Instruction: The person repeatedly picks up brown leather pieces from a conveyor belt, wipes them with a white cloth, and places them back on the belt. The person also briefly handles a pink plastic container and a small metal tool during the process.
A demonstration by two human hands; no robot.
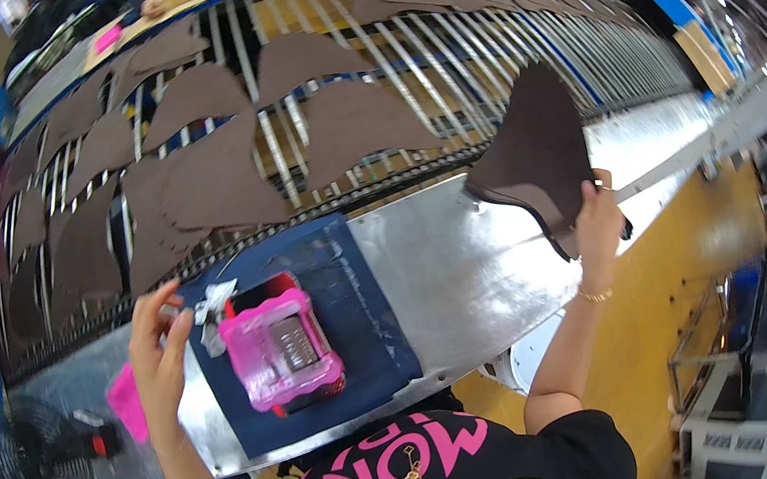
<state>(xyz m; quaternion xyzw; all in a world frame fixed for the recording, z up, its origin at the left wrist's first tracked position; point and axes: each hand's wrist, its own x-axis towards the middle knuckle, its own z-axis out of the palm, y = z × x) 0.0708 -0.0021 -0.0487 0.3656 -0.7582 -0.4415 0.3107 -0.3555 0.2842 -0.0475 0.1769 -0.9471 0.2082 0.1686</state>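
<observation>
Over shiny metal bench (469, 266), curved brown leather piece (536, 148) in right hand (596, 222).

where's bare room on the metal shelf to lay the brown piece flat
Bare metal shelf lies between the navy mat and the right hand holding the brown piece. The mat carries the pink tool; the left hand hovers at its left edge. The roller conveyor is crowded with cut pieces.

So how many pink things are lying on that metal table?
2. A pink block sits on the dark blue mat in the middle; a small pink pad lies just beyond the left hand. Others may be hidden.
</observation>
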